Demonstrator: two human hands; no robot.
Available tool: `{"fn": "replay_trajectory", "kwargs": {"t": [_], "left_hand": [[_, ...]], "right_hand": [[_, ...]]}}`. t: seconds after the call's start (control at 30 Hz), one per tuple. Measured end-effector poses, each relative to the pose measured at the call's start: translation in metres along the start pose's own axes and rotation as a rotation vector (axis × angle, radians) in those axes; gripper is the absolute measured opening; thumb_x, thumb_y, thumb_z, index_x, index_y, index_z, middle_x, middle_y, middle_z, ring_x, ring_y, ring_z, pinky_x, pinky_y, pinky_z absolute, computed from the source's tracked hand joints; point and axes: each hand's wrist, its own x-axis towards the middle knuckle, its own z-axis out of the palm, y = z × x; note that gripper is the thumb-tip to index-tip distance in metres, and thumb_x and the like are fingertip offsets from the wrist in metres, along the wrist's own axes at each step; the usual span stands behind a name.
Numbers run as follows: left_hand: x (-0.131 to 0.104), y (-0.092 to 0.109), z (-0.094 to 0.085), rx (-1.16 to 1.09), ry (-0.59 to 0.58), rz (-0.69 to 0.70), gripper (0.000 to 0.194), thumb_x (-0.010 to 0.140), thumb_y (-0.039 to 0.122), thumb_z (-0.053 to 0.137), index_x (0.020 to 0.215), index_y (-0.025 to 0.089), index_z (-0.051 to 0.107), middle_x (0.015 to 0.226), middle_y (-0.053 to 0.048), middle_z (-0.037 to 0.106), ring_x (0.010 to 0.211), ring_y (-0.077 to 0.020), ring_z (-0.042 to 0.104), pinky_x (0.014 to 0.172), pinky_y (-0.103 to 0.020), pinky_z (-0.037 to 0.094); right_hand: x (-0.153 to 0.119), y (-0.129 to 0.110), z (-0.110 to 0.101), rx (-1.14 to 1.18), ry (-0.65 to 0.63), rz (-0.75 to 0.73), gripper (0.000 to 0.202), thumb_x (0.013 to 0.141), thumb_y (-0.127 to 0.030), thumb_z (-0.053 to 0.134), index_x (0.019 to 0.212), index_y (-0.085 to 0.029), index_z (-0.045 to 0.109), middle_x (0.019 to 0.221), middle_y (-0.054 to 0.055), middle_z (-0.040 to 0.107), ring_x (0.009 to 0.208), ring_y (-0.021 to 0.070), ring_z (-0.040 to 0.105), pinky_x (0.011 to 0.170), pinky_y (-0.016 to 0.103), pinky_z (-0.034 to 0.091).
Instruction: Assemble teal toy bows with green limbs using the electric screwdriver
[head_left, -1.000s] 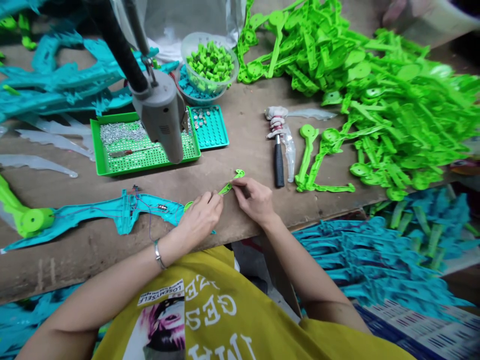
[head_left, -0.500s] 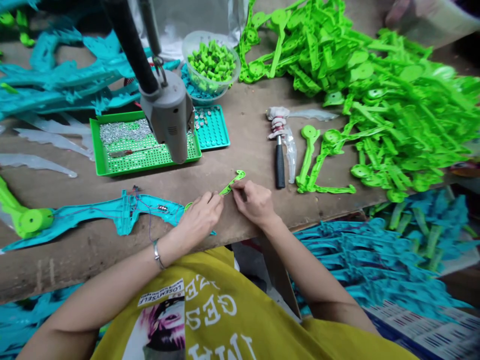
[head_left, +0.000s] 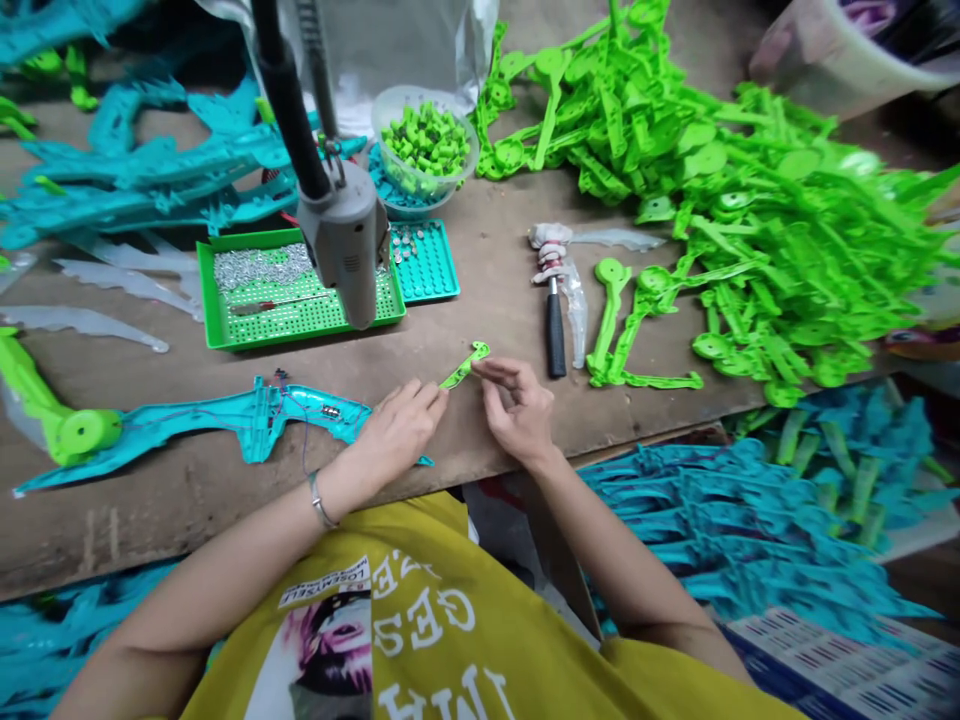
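A blue plastic shell shaped like a toy bow half (head_left: 202, 420), with thin wires and a small metal part inside, lies across the table front. My left hand (head_left: 401, 425) covers its right end, fingers curved over a slim green plastic arm (head_left: 459, 372) and holding it down. The arm's hooked tip sticks out past those fingers; its other end is hidden under the hand. Beside the tip, my right hand (head_left: 521, 410) has thumb and fingers apart, the fingertips close to the arm. Nothing is visible in that hand.
A grey electric screwdriver (head_left: 349, 240) hangs over a green tray (head_left: 300, 335) of screws. Behind are a teal tray (head_left: 435, 265) and a tub (head_left: 469, 165) of green pieces. A black-handled hammer (head_left: 555, 335) lies right, before a heap of green arms (head_left: 787, 250). Blue shells (head_left: 697, 530) fill the lower right.
My right hand has opened its pinch and drawn slightly right, off the green arm. The left hand stays over the arm. The whole view has shifted slightly.
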Motion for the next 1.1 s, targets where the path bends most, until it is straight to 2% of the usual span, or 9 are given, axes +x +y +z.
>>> {"fn": "replay_trajectory", "kwargs": {"t": [0.1, 0.2, 0.3, 0.47, 0.57, 0.7, 0.87, 1.1], "left_hand": [[-0.006, -0.003, -0.002, -0.108, 0.072, -0.032, 0.048, 0.097, 0.010, 0.041, 0.144, 0.015, 0.038, 0.109, -0.008, 0.063, 0.101, -0.0220, 0.057, 0.090, -0.037, 0.050], [-0.020, -0.006, -0.005, -0.209, 0.209, -0.139, 0.059, 0.098, 0.022, 0.048, 0.151, 0.015, 0.024, 0.118, -0.011, 0.062, 0.106, -0.0239, 0.058, 0.094, -0.040, 0.049], [-0.041, -0.002, -0.008, -0.180, 0.313, -0.273, 0.061, 0.095, 0.036, 0.055, 0.146, 0.011, 0.032, 0.123, -0.016, 0.061, 0.110, -0.0291, 0.057, 0.094, -0.044, 0.047], [-0.061, 0.017, -0.007, -0.045, 0.348, -0.420, 0.041, 0.092, 0.040, 0.060, 0.122, 0.013, 0.054, 0.104, -0.013, 0.064, 0.098, -0.0293, 0.057, 0.084, -0.042, 0.044], [-0.054, 0.025, -0.005, 0.014, 0.335, -0.459, 0.028, 0.093, 0.038, 0.057, 0.108, 0.015, 0.060, 0.095, -0.011, 0.063, 0.092, -0.0284, 0.056, 0.080, -0.041, 0.041], [-0.036, 0.025, -0.005, 0.055, 0.309, -0.497, 0.021, 0.093, 0.037, 0.056, 0.094, 0.018, 0.063, 0.099, -0.012, 0.062, 0.094, -0.0296, 0.054, 0.082, -0.044, 0.039], [-0.021, 0.022, -0.003, 0.015, 0.294, -0.456, 0.019, 0.097, 0.024, 0.048, 0.089, 0.019, 0.064, 0.096, -0.010, 0.064, 0.092, -0.0268, 0.055, 0.080, -0.043, 0.037], [-0.019, 0.022, -0.001, 0.002, 0.325, -0.403, 0.022, 0.098, 0.023, 0.048, 0.090, 0.022, 0.069, 0.093, -0.006, 0.066, 0.087, -0.0228, 0.056, 0.078, -0.040, 0.036]], "right_hand": [[-0.003, -0.006, 0.002, -0.048, 0.010, -0.084, 0.022, 0.089, -0.013, 0.055, 0.108, -0.024, 0.058, 0.097, 0.005, 0.077, 0.086, 0.0190, 0.076, 0.080, 0.034, 0.062], [-0.008, -0.011, 0.004, -0.083, -0.010, -0.157, 0.024, 0.088, -0.013, 0.056, 0.109, -0.024, 0.058, 0.096, 0.005, 0.077, 0.084, 0.0193, 0.075, 0.079, 0.034, 0.062], [-0.012, -0.016, 0.006, -0.075, -0.030, -0.183, 0.025, 0.088, -0.013, 0.058, 0.111, -0.025, 0.058, 0.095, 0.004, 0.076, 0.085, 0.0195, 0.074, 0.079, 0.034, 0.061], [-0.013, -0.025, 0.017, -0.001, -0.116, -0.234, 0.026, 0.088, -0.013, 0.059, 0.111, -0.025, 0.056, 0.096, 0.004, 0.075, 0.087, 0.0194, 0.073, 0.079, 0.034, 0.060], [-0.012, -0.026, 0.024, 0.016, -0.148, -0.242, 0.025, 0.088, -0.014, 0.058, 0.111, -0.024, 0.055, 0.096, 0.005, 0.073, 0.088, 0.0202, 0.071, 0.078, 0.035, 0.060], [-0.012, -0.023, 0.027, 0.001, -0.186, -0.187, 0.023, 0.090, -0.016, 0.056, 0.111, -0.024, 0.055, 0.096, 0.006, 0.073, 0.087, 0.0209, 0.072, 0.078, 0.037, 0.060], [-0.007, -0.021, 0.024, 0.012, -0.225, -0.169, 0.030, 0.090, -0.016, 0.057, 0.118, -0.024, 0.051, 0.097, 0.005, 0.075, 0.090, 0.0209, 0.073, 0.082, 0.038, 0.059], [0.003, -0.022, 0.021, 0.061, -0.327, -0.126, 0.038, 0.088, -0.013, 0.057, 0.123, -0.024, 0.046, 0.096, 0.003, 0.077, 0.091, 0.0196, 0.074, 0.083, 0.035, 0.057]]}}
